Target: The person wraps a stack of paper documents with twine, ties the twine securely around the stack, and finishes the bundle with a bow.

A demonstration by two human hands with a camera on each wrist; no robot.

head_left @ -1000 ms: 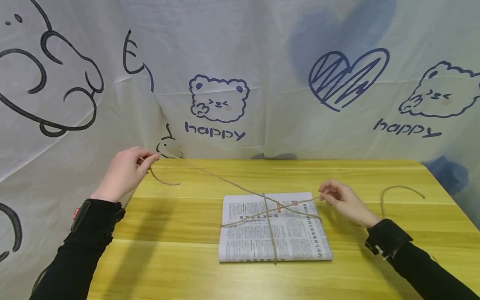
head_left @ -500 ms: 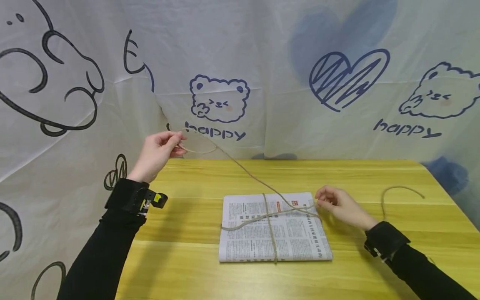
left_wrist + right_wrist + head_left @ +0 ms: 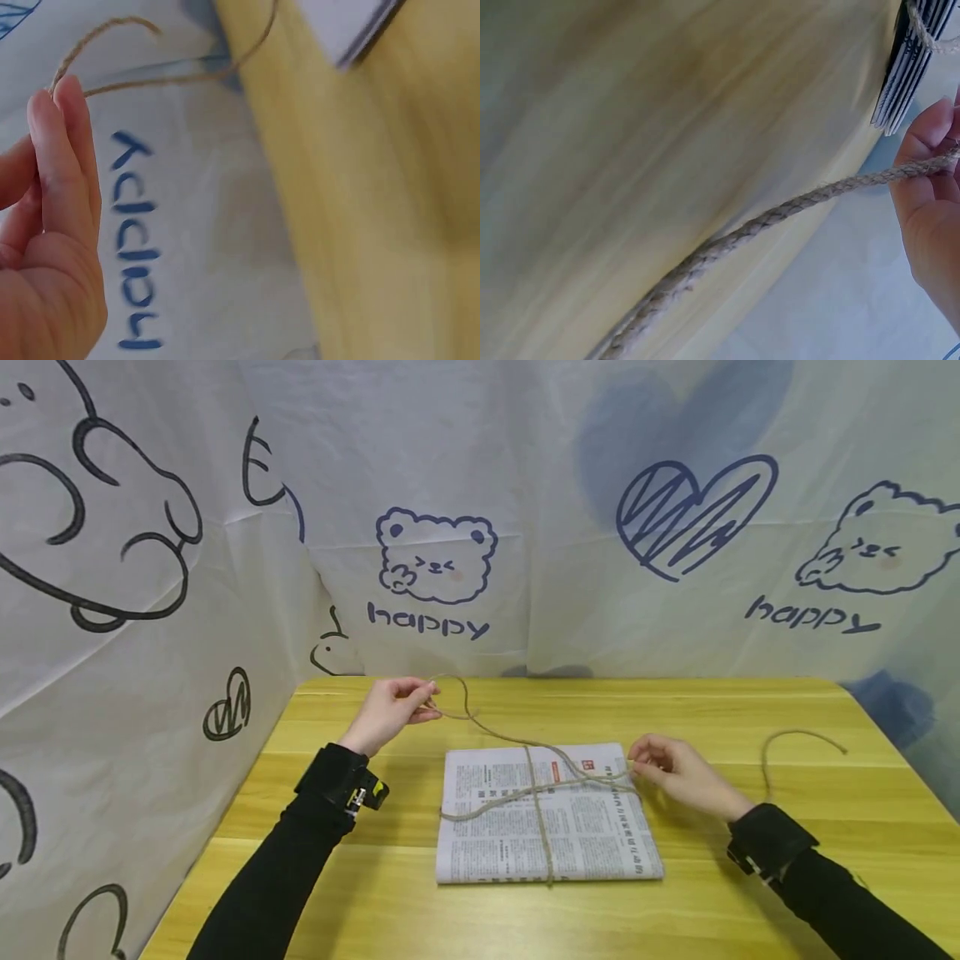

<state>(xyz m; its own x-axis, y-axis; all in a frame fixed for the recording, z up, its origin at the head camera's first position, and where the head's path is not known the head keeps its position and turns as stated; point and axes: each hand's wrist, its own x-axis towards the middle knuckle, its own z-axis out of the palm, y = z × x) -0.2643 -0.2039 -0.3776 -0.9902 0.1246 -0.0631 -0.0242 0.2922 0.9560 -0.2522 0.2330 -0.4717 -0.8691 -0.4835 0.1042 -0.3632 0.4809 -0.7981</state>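
Observation:
A folded stack of newspapers [image 3: 487, 852] lies on the wooden table, with twine [image 3: 542, 827] running across it both ways. My left hand [image 3: 393, 710], above the table behind the stack's left part, pinches one twine end; a short tail [image 3: 112, 24] curls past the fingertips in the left wrist view. From there the twine sags down to the stack's top. At the stack's right edge, my right hand [image 3: 675, 772] holds the other length between thumb and fingers. In the right wrist view that braided twine [image 3: 795, 204] passes across the palm side, and the layered paper edges [image 3: 904, 82] show beyond.
The loose tail of twine [image 3: 806, 733] curves over the table's right side. The yellow wood-grain table [image 3: 360, 877] ends at a white cloth backdrop [image 3: 562, 593] with drawn bears and hearts. Another cloth wall [image 3: 150, 693] borders the left side.
My left hand has moved right, first rising and then lowering, bringing its twine end closer to the stack; that strand has gone from taut to slack. My right hand has shifted slightly left.

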